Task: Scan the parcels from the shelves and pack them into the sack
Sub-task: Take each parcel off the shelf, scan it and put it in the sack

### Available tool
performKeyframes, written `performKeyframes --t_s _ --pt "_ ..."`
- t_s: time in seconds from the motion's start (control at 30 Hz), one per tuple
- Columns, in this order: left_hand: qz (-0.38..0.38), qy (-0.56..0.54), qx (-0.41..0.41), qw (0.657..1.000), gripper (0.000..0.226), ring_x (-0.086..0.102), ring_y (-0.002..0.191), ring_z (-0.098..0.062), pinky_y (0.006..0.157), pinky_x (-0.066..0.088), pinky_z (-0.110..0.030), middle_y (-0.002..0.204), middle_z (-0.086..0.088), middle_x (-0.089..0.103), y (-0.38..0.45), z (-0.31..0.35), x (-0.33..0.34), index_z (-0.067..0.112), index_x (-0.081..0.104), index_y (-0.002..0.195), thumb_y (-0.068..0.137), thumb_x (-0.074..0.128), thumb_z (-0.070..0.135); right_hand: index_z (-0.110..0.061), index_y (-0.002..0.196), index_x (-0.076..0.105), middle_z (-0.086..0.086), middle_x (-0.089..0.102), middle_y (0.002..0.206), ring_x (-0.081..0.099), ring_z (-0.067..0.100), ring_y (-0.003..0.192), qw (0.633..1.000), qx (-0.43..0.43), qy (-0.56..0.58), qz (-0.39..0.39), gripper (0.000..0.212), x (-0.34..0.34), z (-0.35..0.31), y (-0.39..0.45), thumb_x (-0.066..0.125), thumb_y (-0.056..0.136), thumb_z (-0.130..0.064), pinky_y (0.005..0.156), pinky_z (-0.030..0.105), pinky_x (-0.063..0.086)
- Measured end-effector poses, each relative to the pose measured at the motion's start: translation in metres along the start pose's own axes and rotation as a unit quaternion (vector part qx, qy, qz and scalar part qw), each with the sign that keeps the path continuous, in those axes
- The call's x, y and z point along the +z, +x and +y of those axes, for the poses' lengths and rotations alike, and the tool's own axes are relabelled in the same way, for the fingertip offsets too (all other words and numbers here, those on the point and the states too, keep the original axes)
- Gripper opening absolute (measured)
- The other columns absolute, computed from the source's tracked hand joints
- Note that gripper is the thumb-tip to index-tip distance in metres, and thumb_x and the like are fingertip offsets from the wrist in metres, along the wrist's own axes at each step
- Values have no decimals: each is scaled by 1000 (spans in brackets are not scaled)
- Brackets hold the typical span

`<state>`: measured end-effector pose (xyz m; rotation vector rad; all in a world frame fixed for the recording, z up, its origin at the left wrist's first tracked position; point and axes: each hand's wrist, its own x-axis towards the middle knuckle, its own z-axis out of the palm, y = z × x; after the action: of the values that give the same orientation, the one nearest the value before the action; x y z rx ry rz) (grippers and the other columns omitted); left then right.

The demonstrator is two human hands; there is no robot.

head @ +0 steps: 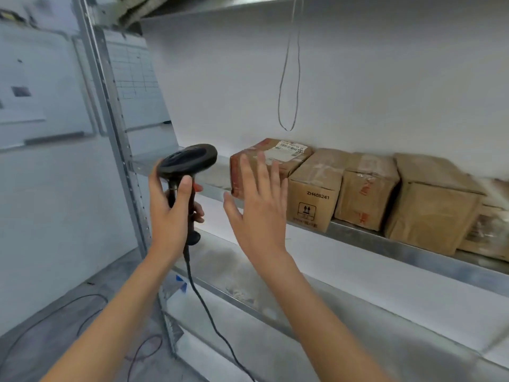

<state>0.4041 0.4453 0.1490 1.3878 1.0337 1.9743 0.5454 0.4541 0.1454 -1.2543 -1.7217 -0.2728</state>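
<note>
This looks like a storeroom for parcels. Brown cardboard boxes [316, 194] sit in a row on a metal shelf [399, 249], and a whiteboard [38, 86] hangs on the wall.

Single head-worn view, close, forward and slightly downward toward the metal shelf [358, 238], far right.

Five cardboard parcels [316, 188], one barcode scanner [187, 161], two hands [259, 213].
</note>
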Motion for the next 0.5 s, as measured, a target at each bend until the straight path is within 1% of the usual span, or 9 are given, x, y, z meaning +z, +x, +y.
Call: performKeyframes --t_s 0.1,0.17,0.23,0.27,0.3,0.37,0.43,0.5 --pt "-30 -24 15 999 47 57 54 -21 50 52 -31 95 -9 67 42 -10 8 18 33 145 104 51 31 -19 155 33 11 26 163 19 34 152 996 -7 -79 44 65 17 4 37 54 96 -39 121 57 13" --pt "-55 -46 8 997 48 57 54 -20 50 52 -31 94 -8 67 65 -22 13 20 32 147 104 51 29 -20 155 33 10 26 163 22 34 151 989 14 -136 57 65 30 8 53 52 97 -41 121 57 12" --pt "-80 -64 -4 995 48 57 53 -19 51 52 -31 91 -4 68 80 -36 15 22 32 147 103 51 30 -21 155 34 11 29 162 28 36 149 977 46 -201 61 64 41 13 62 42 97 -48 121 59 14" --pt "-96 -73 -8 993 49 58 53 -19 52 53 -31 91 -3 68 86 -42 14 23 33 147 103 52 31 -20 153 36 12 34 160 34 38 145 969 61 -232 64 65 47 15 63 38 96 -52 120 60 18" --pt "-113 -81 -11 990 50 58 54 -20 52 54 -31 91 -4 68 91 -48 12 24 33 146 101 52 33 -20 151 41 13 41 155 42 39 140 961 72 -260 68 67 52 16 62 36 95 -55 118 60 24" --pt "-144 -95 -20 985 53 61 55 -21 54 56 -31 93 -6 69 101 -58 8 24 33 146 98 53 37 -19 144 51 12 58 140 55 39 124 944 85 -310 73 66 62 15 60 39 93 -59 113 58 32" --pt "-163 -112 -31 980 54 64 58 -22 59 58 -31 92 -5 69 111 -65 6 23 35 145 97 53 38 -18 132 61 9 67 123 60 36 111 933 86 -339 85 61 68 12 58 46 91 -60 107 54 36" --pt "-176 -133 -45 974 56 71 71 -27 68 59 -31 92 -6 71 120 -68 5 20 37 144 94 53 41 -18 123 66 7 68 118 59 33 107 930 85 -341 103 56 72 7 54 50 90 -59 102 51 36"
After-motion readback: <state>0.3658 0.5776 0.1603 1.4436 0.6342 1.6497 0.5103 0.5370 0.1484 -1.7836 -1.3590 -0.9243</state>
